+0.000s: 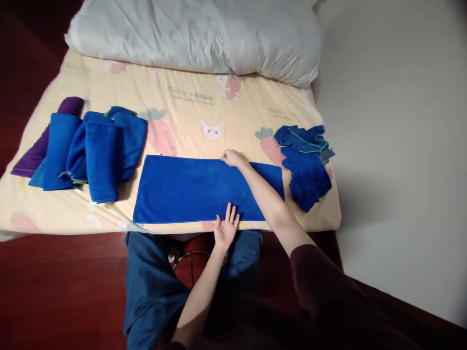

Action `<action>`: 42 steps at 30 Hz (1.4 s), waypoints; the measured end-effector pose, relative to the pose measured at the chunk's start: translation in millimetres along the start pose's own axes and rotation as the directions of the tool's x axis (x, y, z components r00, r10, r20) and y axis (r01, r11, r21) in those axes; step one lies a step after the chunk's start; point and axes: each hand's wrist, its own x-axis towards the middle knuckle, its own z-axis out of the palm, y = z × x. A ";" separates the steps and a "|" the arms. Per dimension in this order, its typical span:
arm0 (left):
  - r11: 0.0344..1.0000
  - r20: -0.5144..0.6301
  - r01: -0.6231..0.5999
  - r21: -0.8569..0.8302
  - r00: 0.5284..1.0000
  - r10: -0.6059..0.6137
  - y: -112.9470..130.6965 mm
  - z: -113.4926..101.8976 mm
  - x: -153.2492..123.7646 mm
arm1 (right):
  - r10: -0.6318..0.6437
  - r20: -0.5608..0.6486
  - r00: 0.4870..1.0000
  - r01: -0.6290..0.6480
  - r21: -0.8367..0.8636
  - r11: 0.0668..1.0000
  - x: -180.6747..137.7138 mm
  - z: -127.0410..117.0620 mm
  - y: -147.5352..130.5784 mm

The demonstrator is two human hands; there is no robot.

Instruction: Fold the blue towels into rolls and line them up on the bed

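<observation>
A blue towel [182, 189] lies spread flat in front of me, its long side running left to right along the bed's near edge. At its far edge my right hand [233, 158] is closed, with the fingers pinching the cloth's border. My left hand [225, 232] is palm up at the near edge, fingers spread and the tips over the towel, holding nothing. My right forearm crosses above the towel's right part and hides some of it.
Left of the towel are folded blue cloths [104, 160] and a purple cloth [31, 160]. To the right lies a crumpled blue pile [308, 175] with green edging. A grey quilt [197, 34] spans the back of the bed sheet [204, 112]; a pale wall [394, 146] borders the right.
</observation>
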 end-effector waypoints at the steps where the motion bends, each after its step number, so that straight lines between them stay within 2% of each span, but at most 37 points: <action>1: 1.000 -0.001 -0.003 0.010 1.000 0.003 0.0 0.6 -0.3 | -0.008 0.021 1.000 0.008 0.032 0.999 2.2 -1.2 2.4; 4: 0.999 0.008 -0.021 0.026 1.000 0.021 -0.3 1.3 -1.0 | -0.029 0.093 0.995 0.015 0.146 0.989 6.0 -2.4 6.3; 8: 0.998 -0.009 -0.042 0.049 0.999 0.043 -1.6 1.7 -1.1 | -0.073 0.131 0.989 0.031 0.297 0.955 5.2 -2.3 6.3; 12: 0.991 -0.056 -0.077 0.110 0.995 0.084 -3.9 3.4 -1.3 | -0.103 0.176 0.979 0.038 0.341 0.939 6.4 -7.7 4.3; 17: 0.986 -0.053 -0.102 0.131 0.993 0.109 -6.0 2.6 -3.2 | -0.079 0.081 0.994 0.040 0.407 0.913 10.7 -18.2 3.0; 21: 0.988 -0.071 -0.080 0.131 0.993 0.089 -6.4 -0.3 -6.1 | -0.102 0.020 0.995 0.087 0.384 0.919 2.3 -19.4 3.3; 24: 0.987 -0.080 -0.065 0.144 0.994 0.077 -5.8 -1.8 -10.0 | -0.112 -0.028 0.993 0.114 0.398 0.910 -11.7 -23.9 2.4; 27: 0.976 -0.106 -0.064 0.209 0.990 0.088 -1.7 0.6 -16.5 | -0.126 -0.087 0.988 0.151 0.425 0.892 -30.2 -38.7 0.7; 31: 0.933 -0.124 -0.030 0.358 0.989 0.079 15.4 15.5 -32.6 | -0.168 -0.292 0.941 0.288 0.437 0.852 -63.7 -65.6 0.2; 35: 0.834 -0.142 -0.095 0.543 0.969 0.202 48.4 40.7 -60.2 | -0.151 -0.452 0.879 0.416 0.575 0.705 -107.6 -85.9 1.5; 38: 0.702 -0.070 -0.197 0.685 0.940 0.333 82.7 63.9 -83.3 | -0.124 -0.558 0.820 0.521 0.639 0.566 -146.6 -98.7 0.7; 40: 0.546 0.015 -0.264 0.795 0.908 0.418 109.8 83.9 -96.9 | -0.101 -0.625 0.774 0.580 0.636 0.510 -175.1 -107.3 -1.4; 42: 0.324 0.117 -0.309 0.894 0.859 0.498 139.3 110.0 -108.5 | -0.053 -0.673 0.738 0.611 0.632 0.478 -203.9 -115.1 -4.2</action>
